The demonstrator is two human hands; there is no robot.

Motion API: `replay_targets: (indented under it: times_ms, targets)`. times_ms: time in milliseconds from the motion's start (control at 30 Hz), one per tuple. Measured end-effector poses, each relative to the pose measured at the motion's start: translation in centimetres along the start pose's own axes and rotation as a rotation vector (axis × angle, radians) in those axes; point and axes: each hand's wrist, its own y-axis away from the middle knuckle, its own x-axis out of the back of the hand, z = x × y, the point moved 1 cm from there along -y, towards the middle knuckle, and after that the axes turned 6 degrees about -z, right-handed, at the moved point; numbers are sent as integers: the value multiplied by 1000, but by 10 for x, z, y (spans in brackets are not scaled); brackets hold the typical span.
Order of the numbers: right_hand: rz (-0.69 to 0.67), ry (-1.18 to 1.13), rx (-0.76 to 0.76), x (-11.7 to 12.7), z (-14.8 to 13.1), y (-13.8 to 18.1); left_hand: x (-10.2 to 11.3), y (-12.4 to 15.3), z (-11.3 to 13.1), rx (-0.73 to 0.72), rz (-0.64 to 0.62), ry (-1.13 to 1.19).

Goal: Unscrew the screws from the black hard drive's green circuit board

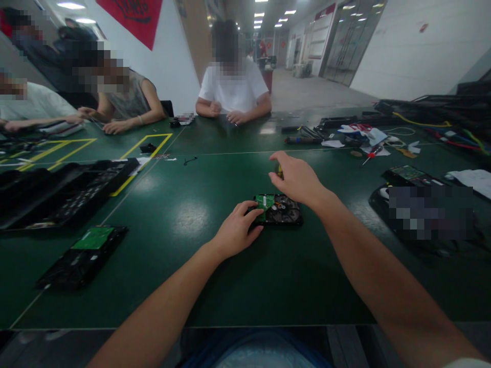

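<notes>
A hard drive [288, 210] lies flat on the green table, its green circuit board facing up at the left end. My left hand [238, 229] grips that left end, with fingers over the board and the thumb along the near edge. Just above the drive's far side, my right hand [297, 178] curls around a screwdriver with a yellow-and-dark handle [280, 171]. Most of this tool is hidden by the hand, and I cannot tell whether its tip touches the drive.
Another hard drive [93, 238] lies at left, near a long black housing [69, 194]. At right are a circuit-board unit [408, 174], a dark blurred-out object [429, 214], a red screwdriver [371, 155] and cables [448, 122]. Several people sit across the table [184, 286].
</notes>
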Motion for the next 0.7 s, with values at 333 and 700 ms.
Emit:
replay_targets:
  times_ms: [333,700]
  targets:
    - [10,-8,33,-2,1,1,2,0,2,0,-3,5]
    - [15,18,19,-1,3,1,-1,0,-2,0,-1,5]
